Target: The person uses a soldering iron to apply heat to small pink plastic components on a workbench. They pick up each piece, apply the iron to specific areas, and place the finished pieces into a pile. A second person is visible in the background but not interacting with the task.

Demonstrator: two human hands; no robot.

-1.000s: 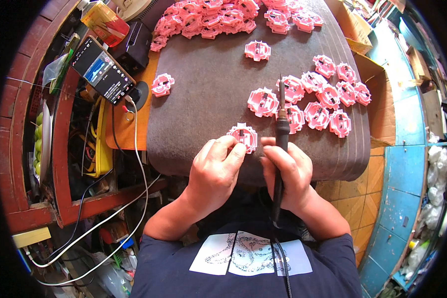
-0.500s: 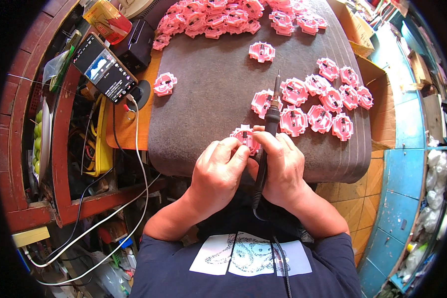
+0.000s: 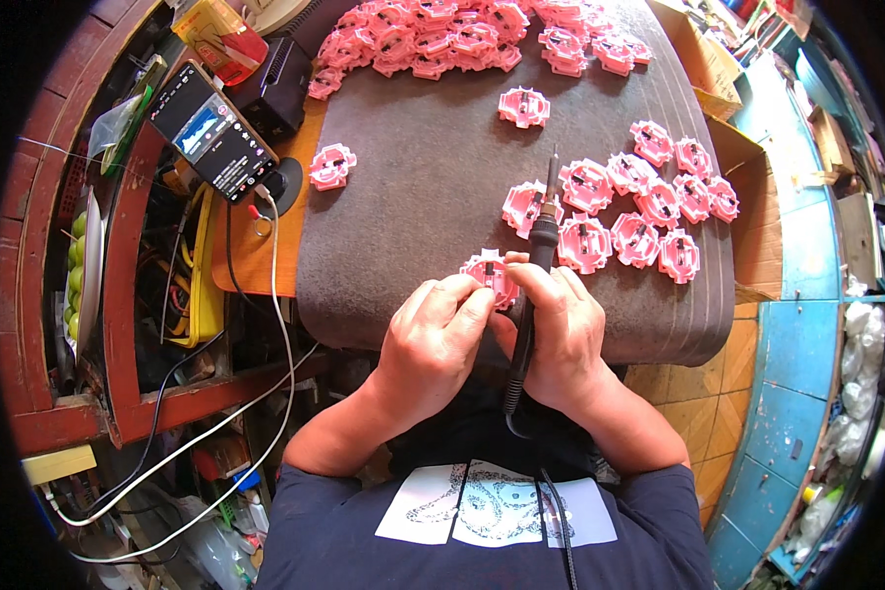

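Left hand (image 3: 433,339) pinches pink plastic part (image 3: 489,272) at rim w/ fingertips. Right hand (image 3: 559,329) wraps soldering iron (image 3: 536,258) (tip away). Part prob. light, rigid, thin tabs fragile; hold by edges.

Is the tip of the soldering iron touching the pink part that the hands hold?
No: the soldering iron in the right hand points its tip away, above the pink part pinched with the left hand.

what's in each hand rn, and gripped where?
Left hand pinches a pink plastic part by its near edge. Right hand holds a soldering iron around the handle, tip pointing away, and touches the same part.
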